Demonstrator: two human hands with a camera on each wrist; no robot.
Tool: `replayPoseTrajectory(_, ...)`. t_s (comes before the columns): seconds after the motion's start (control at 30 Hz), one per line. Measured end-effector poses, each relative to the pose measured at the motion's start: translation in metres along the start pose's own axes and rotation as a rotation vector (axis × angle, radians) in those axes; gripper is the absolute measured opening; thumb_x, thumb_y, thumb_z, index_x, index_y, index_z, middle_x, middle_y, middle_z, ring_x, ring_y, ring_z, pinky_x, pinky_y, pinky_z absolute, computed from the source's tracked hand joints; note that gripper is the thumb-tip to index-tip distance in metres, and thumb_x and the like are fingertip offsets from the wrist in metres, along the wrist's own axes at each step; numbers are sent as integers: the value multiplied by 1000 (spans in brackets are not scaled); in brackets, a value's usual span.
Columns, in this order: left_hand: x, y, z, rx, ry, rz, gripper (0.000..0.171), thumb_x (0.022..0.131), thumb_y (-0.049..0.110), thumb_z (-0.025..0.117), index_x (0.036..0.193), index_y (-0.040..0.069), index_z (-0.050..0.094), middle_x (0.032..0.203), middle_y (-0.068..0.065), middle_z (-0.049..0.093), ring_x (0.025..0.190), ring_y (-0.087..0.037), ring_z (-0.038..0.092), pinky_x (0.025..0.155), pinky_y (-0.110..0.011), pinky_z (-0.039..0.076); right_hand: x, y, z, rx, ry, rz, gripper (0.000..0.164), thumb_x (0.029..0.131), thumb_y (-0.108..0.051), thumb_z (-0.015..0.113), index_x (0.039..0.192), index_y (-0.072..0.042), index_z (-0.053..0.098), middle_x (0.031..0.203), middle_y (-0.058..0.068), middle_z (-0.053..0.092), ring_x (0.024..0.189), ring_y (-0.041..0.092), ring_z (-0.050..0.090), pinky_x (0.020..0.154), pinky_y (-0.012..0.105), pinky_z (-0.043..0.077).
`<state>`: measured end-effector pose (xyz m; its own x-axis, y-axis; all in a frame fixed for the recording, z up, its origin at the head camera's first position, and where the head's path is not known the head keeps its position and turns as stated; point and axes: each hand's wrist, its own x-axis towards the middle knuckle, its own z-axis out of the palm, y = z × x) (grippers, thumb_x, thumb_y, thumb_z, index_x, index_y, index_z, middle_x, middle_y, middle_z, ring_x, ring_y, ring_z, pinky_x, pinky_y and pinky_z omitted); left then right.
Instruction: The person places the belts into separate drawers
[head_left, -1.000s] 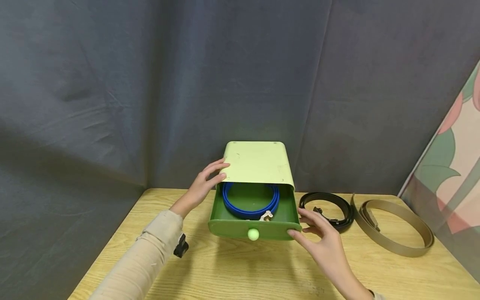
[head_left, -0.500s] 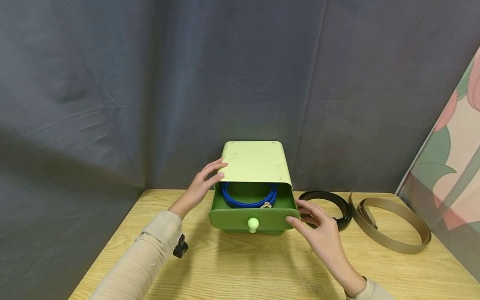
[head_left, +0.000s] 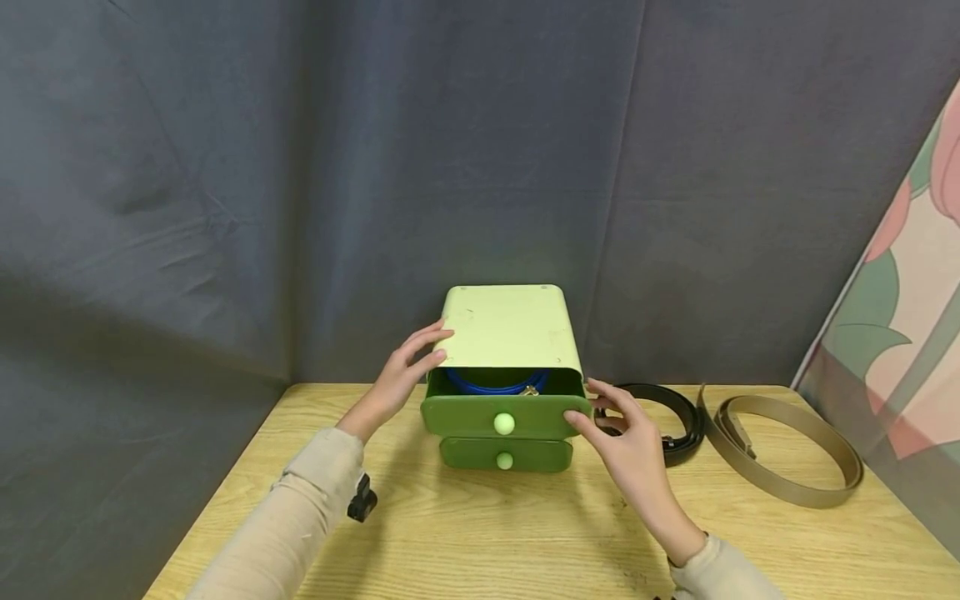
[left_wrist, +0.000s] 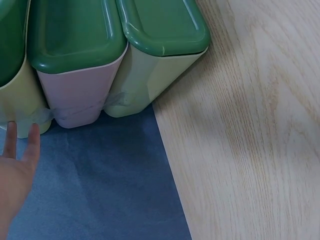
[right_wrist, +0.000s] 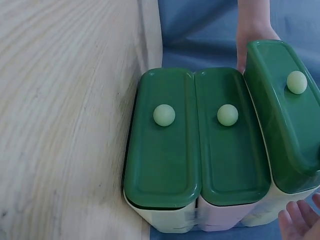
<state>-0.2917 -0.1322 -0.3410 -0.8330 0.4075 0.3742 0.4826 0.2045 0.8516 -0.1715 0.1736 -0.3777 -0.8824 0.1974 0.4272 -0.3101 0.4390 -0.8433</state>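
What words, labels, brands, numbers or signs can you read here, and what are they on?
None can be read in any view.
Cabinet top: small marks, too small to make out.
Drawers: no lettering visible.
Blue belt: buckle too small to tell.
Table: faint dark marks near the front, too blurred to read.
Wall panel: leaf-and-petal print, no letters visible.

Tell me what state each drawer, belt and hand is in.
Top drawer: partly open
Middle drawer: shut
Bottom drawer: shut
Blue belt: coiled inside the top drawer
Black belt: coiled on the table
Tan belt: loosely coiled on the table
Left hand: at the cabinet's left side
Right hand: thumb on the top drawer's front
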Motion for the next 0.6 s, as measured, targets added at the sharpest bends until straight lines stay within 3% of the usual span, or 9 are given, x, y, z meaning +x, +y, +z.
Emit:
replayPoseTrajectory(0.4, -2, -4, -3, 17, 2, 19, 41, 105, 22, 52, 144, 10, 52, 160, -3, 29, 148, -25, 19, 114, -59, 22, 18, 1, 13, 69, 37, 21, 50, 88, -27, 78, 133, -14, 63, 122, 2, 61, 105, 18, 57, 80, 15, 48)
replayPoseTrajectory(0.6, -2, -4, -4, 15, 7, 24, 40, 105, 21, 52, 143, 9, 52, 159, -4, 30, 148, -25, 20, 114, -59, 21, 28, 5, 19, 56, 79, 10, 48, 86, -25, 79, 130, -11, 65, 113, 4, 64, 93, 13, 60, 74, 16, 47)
